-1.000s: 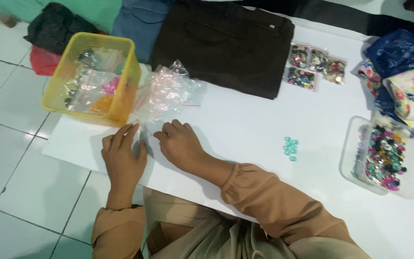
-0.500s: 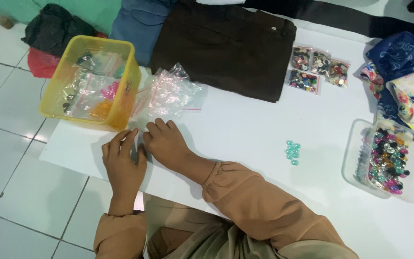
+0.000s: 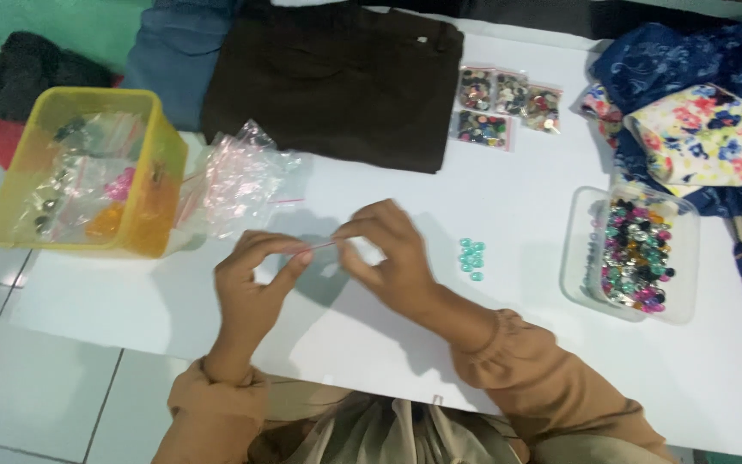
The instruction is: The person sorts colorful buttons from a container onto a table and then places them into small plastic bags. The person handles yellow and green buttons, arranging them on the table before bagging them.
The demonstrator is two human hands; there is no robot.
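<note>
My left hand [image 3: 255, 279] and my right hand [image 3: 388, 249] are raised just above the white table [image 3: 130, 301], fingertips pinched together on a small clear plastic bag [image 3: 324, 258] with a pink strip along its top. A small heap of teal buttons [image 3: 471, 256] lies on the table just right of my right hand. A pile of empty clear bags [image 3: 238, 176] sits beyond my left hand.
A yellow bin [image 3: 152, 185] with bagged items stands at the left edge. A clear tub [image 3: 684, 258] of mixed coloured buttons is at the right. Several filled button bags [image 3: 508, 103] lie beside dark brown folded cloth [image 3: 337, 77]. Floral fabric [image 3: 706, 137] is at far right.
Both hands were lying flat on the table near the bag pile; they have lifted and moved right, now pinching a small clear bag between them.
</note>
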